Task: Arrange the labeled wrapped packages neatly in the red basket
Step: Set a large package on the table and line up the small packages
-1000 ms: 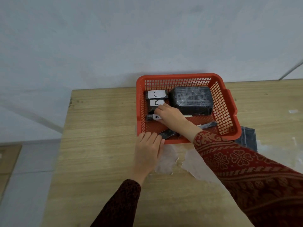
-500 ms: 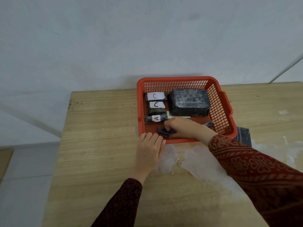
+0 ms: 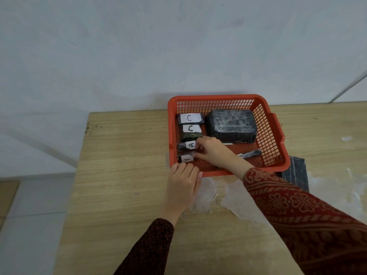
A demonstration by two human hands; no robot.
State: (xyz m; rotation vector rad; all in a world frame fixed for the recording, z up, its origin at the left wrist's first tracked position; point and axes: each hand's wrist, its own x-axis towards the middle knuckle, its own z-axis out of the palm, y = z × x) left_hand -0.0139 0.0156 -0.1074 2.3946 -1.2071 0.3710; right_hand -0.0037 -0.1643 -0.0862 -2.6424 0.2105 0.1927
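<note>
A red basket (image 3: pixel 277 135) stands on the wooden table against the wall. Along its left side lie small black wrapped packages in a column: two labelled C (image 3: pixel 190 118) (image 3: pixel 190 130), one labelled A (image 3: pixel 186 145), and a second A package (image 3: pixel 186 158) at the front. My right hand (image 3: pixel 213 152) reaches into the basket and its fingers pinch this front A package. A large black wrapped block (image 3: pixel 231 125) fills the back right. A thin dark package (image 3: pixel 251 153) lies near the right front. My left hand (image 3: pixel 183 184) rests flat against the basket's front left rim.
Crumpled clear plastic wrap (image 3: pixel 228 197) lies on the table in front of the basket. A dark flat sheet (image 3: pixel 296 173) sticks out from under the basket's right front corner. The table's left edge drops to a tiled floor.
My right hand carried a small package from the basket's front middle to the left front, below the first A package. Its label A now shows. My left hand stayed at the rim.
</note>
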